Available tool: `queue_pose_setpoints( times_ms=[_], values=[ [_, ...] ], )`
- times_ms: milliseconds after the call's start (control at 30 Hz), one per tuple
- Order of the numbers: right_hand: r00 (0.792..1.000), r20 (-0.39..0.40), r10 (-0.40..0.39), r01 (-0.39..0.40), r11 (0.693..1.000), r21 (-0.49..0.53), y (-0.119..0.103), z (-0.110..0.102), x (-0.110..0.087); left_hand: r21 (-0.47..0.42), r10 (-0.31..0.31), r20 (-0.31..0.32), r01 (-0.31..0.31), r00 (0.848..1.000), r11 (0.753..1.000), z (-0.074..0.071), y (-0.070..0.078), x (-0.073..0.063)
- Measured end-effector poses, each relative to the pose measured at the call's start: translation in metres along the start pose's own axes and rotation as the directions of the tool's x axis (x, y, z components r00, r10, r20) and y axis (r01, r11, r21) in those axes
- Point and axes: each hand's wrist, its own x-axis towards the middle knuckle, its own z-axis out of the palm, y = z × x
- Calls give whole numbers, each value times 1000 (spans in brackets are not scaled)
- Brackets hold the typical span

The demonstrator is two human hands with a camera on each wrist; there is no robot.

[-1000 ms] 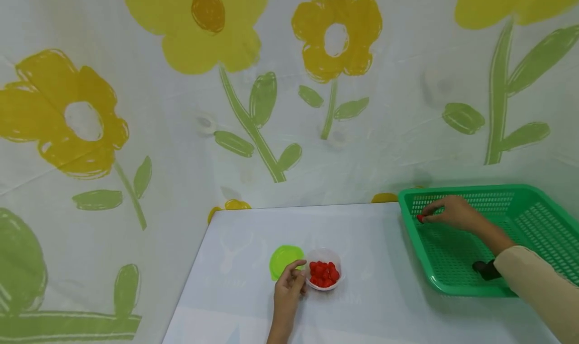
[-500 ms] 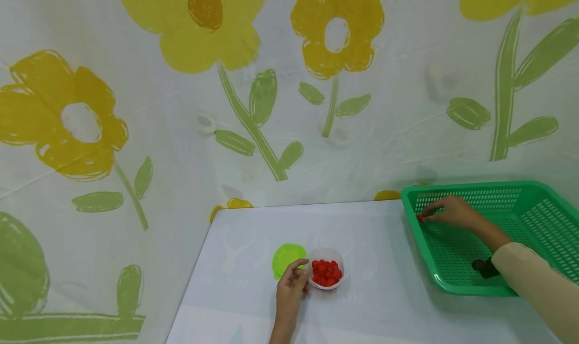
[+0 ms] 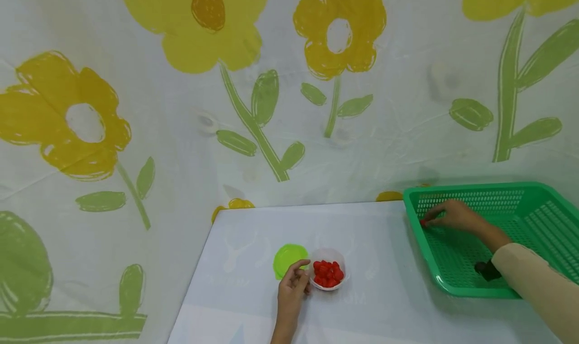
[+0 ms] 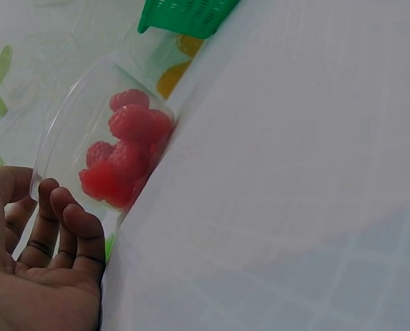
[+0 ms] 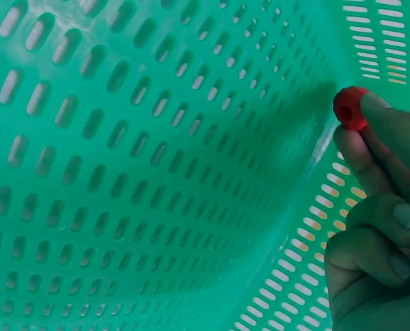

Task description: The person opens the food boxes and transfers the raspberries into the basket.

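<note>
My right hand (image 3: 457, 216) reaches into the left end of the green basket (image 3: 431, 268). It pinches a red raspberry (image 5: 350, 108) between thumb and fingertips; a dark hole shows in the berry's end. On the white table, my left hand (image 3: 291, 288) holds the near-left rim of a clear plastic container (image 3: 326, 254). Its thumb and fingertips (image 4: 47, 187) meet at that rim in the left wrist view. Several raspberries (image 4: 130, 148) are heaped inside the container, which stands upright.
A lime-green lid (image 3: 287, 256) lies on the table (image 3: 384, 283) behind the left hand, close beside the container. Under the right forearm, a black object (image 3: 487, 270) shows in the basket. A flower-printed cloth (image 3: 181, 158) hangs along the back and left.
My right hand has sunk slightly lower in the basket with the raspberry. The left hand stays at the container, and the whole head view has shifted a little.
</note>
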Motion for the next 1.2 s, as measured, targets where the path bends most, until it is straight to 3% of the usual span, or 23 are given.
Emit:
queue_pose_setpoints(
  times_ms=[300, 533, 700, 1000, 1200],
  values=[
    [1000, -13, 16, -16, 1000, -20, -1, -3, -5, -3, 19, 1, -19, 1000, 1000, 1, 0, -1],
    [1000, -26, 17, -17, 1000, -16, -11, -15, -13, 15, 5, -5, -5, 1000, 1000, 1, -1, -1],
    [997, -60, 40, -40, 999, 8, -21, -23, -21, 4, 31, 5, -31, 999, 999, 0, 0, 0],
    [992, -106, 62, -54, 995, 80, -56, -29, -32, 7, 0, -7, 0, 1000, 1000, -3, -1, -2],
    [991, -124, 58, -51, 997, 61, -81, -35, -35, 0, 17, 4, -17, 1000, 1000, 0, 1, -2]
  ],
)
